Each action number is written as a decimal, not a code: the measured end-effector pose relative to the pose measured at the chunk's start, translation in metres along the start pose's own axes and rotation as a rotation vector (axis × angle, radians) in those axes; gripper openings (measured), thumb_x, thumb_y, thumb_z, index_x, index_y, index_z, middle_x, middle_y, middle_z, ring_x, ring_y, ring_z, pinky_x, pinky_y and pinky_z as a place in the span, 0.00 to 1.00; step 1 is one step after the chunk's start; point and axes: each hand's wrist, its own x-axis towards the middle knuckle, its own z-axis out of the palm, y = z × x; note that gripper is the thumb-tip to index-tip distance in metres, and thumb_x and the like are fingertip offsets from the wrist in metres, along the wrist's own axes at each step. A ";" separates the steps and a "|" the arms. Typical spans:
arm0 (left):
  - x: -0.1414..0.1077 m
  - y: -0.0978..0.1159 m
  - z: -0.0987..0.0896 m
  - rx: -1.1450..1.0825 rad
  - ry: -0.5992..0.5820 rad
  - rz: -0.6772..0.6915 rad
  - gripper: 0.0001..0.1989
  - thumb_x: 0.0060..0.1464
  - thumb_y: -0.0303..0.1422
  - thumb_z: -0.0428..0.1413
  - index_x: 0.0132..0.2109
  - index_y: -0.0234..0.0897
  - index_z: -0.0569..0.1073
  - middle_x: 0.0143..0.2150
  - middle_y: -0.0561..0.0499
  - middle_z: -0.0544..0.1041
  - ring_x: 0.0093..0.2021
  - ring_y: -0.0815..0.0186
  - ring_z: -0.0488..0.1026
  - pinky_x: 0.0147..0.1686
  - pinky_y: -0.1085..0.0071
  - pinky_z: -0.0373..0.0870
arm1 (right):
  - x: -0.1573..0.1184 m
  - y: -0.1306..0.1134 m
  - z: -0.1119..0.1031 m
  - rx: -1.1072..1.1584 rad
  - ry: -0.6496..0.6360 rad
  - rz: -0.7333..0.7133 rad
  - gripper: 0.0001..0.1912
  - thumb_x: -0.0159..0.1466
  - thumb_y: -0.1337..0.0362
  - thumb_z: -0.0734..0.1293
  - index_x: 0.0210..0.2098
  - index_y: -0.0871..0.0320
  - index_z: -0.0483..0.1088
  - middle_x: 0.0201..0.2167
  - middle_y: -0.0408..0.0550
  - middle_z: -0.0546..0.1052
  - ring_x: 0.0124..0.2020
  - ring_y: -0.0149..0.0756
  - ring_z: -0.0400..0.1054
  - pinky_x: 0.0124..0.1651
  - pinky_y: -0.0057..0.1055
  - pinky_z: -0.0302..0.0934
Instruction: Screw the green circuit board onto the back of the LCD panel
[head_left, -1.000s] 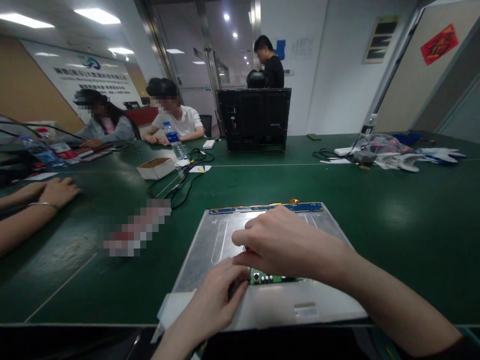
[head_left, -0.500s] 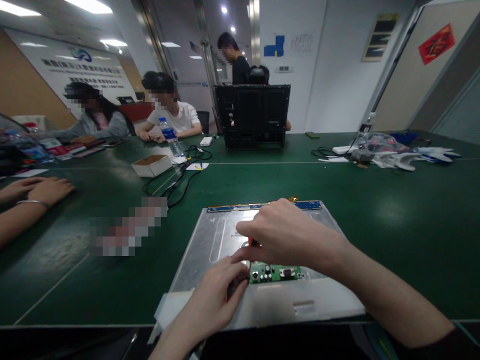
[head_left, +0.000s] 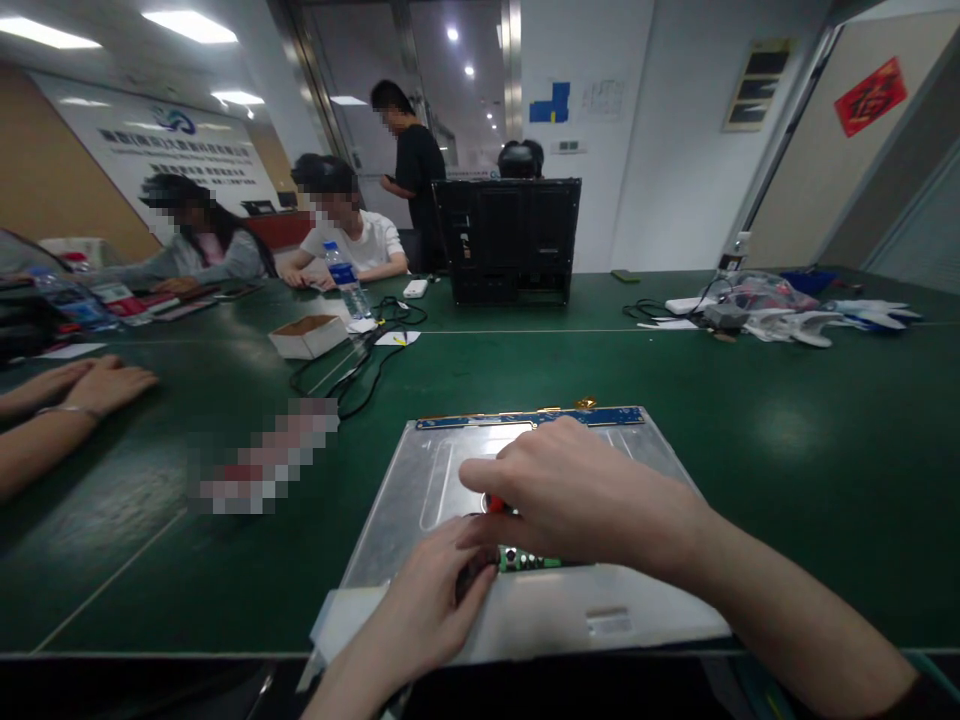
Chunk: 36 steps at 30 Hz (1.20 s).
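Green tabletop [head_left: 810, 500], circuit board [head_left: 528, 561] now more hidden

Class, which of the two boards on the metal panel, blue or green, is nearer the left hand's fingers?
The green board, right beside the left hand; the blue board lines the far edge of the panel.

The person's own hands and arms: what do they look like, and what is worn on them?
The left hand and right hand are bare. Both forearms are uncovered where they show, with nothing visible on the wrists. What looks like a dark sleeve begins near the lower right corner.
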 end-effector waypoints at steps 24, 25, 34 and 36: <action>-0.001 -0.003 0.002 -0.017 -0.006 0.014 0.07 0.53 0.22 0.47 0.33 0.37 0.67 0.33 0.50 0.74 0.34 0.63 0.71 0.34 0.70 0.65 | 0.001 -0.002 0.003 -0.016 0.018 0.005 0.11 0.65 0.56 0.62 0.35 0.58 0.66 0.27 0.46 0.76 0.24 0.33 0.65 0.24 0.30 0.40; -0.001 -0.004 0.003 -0.009 -0.013 0.011 0.07 0.53 0.22 0.47 0.33 0.37 0.67 0.32 0.50 0.74 0.34 0.63 0.71 0.34 0.70 0.65 | 0.002 -0.001 0.003 -0.029 0.018 0.022 0.12 0.66 0.55 0.61 0.34 0.58 0.67 0.26 0.46 0.76 0.24 0.33 0.66 0.24 0.30 0.39; 0.002 0.002 -0.001 -0.025 -0.004 0.031 0.06 0.54 0.23 0.47 0.33 0.37 0.67 0.32 0.50 0.73 0.33 0.63 0.70 0.34 0.69 0.65 | -0.001 0.002 -0.002 0.054 0.003 -0.070 0.10 0.60 0.65 0.63 0.41 0.59 0.63 0.32 0.46 0.77 0.26 0.32 0.66 0.23 0.29 0.43; 0.002 0.002 -0.001 -0.029 -0.002 0.032 0.07 0.55 0.24 0.47 0.35 0.37 0.68 0.34 0.49 0.74 0.34 0.62 0.70 0.35 0.68 0.65 | -0.002 0.003 -0.002 0.061 0.013 -0.085 0.09 0.62 0.61 0.63 0.40 0.58 0.63 0.31 0.45 0.77 0.27 0.33 0.67 0.24 0.29 0.43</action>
